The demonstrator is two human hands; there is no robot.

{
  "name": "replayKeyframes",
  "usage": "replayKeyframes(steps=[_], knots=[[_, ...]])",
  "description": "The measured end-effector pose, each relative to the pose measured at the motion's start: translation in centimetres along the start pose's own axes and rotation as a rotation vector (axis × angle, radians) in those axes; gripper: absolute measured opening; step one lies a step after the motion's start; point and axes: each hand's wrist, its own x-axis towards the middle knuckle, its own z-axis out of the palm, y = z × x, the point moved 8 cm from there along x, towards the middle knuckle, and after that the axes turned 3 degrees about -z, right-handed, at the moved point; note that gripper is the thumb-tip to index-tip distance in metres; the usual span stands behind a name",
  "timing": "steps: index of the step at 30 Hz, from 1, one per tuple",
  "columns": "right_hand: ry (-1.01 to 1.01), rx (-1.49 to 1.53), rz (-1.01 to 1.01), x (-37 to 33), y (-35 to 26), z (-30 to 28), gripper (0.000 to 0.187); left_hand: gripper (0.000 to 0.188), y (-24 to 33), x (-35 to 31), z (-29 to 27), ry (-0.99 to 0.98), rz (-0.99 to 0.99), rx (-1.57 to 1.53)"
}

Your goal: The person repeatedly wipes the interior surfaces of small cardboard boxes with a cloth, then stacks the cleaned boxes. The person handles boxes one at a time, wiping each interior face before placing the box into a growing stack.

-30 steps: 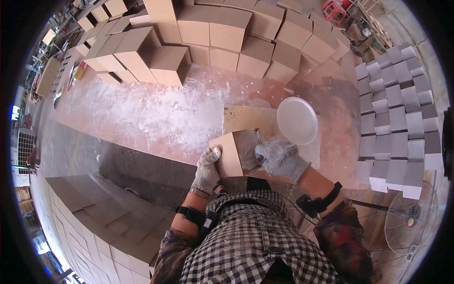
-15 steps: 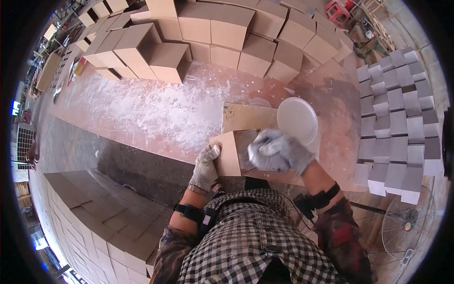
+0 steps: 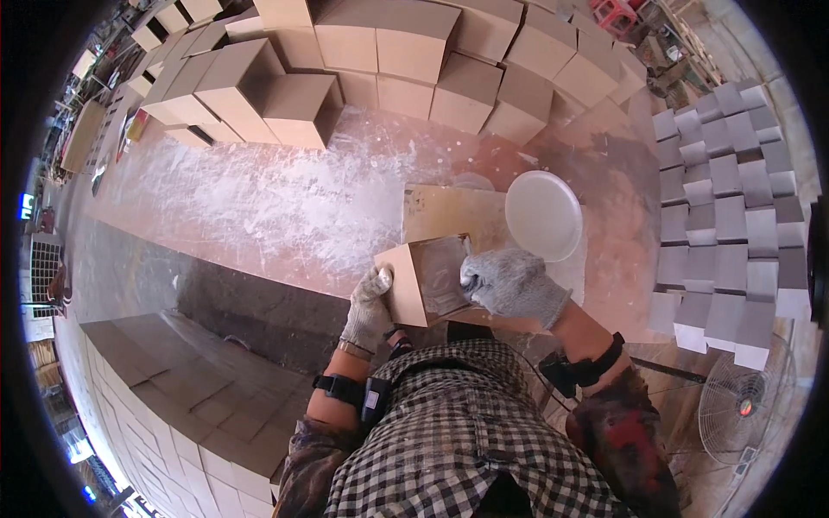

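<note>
A small tan cardboard box (image 3: 402, 281) is tilted near the front edge of the table. My left hand (image 3: 369, 304), in a whitish work glove, grips its left side with the thumb on the tan face. The box's right-hand face is greyish, with wet-looking pale smears. My right hand (image 3: 511, 285), in a grey knit glove, is at the right edge of that face. Its fingers are curled closed, and whatever they may hold is hidden. Behind the box lies a stained yellowish board (image 3: 440, 210), with a round white tub lid or shallow dish (image 3: 544, 216) at its right.
Tan boxes (image 3: 414, 47) are stacked along the table's far side. Rows of grey-and-white boxes (image 3: 727, 220) stand at the right, above a wire-cage fan (image 3: 744, 406). More stacked boxes (image 3: 190, 380) fill the lower left. White powdery residue marks the tabletop (image 3: 285, 203).
My right hand has moved slightly right and down from across the box's greyish face to its right edge, uncovering the smears. The box has shifted slightly left.
</note>
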Motion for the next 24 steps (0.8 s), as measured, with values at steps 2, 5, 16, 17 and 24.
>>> replayKeyframes(steps=[2,5,16,17,24], knots=[[-0.055,-0.112,-0.018,0.2,-0.8,0.7,0.015,0.061,0.1,-0.3,1.3,-0.028,-0.013,-0.018],[-0.119,-0.255,-0.008,0.6,-1.2,1.2,0.013,0.045,0.5,-0.5,1.7,0.002,0.019,-0.020],[-0.188,0.713,0.201,-0.3,2.9,2.7,0.024,0.053,0.6,-0.3,2.5,-0.009,-0.004,0.013],[-0.188,0.712,0.205,-0.5,2.5,2.7,0.024,0.053,0.5,-0.2,2.6,-0.009,-0.007,0.011],[0.250,0.497,0.196,-1.9,5.4,-2.6,0.017,0.051,0.5,-0.2,1.5,0.007,0.031,-0.023]])
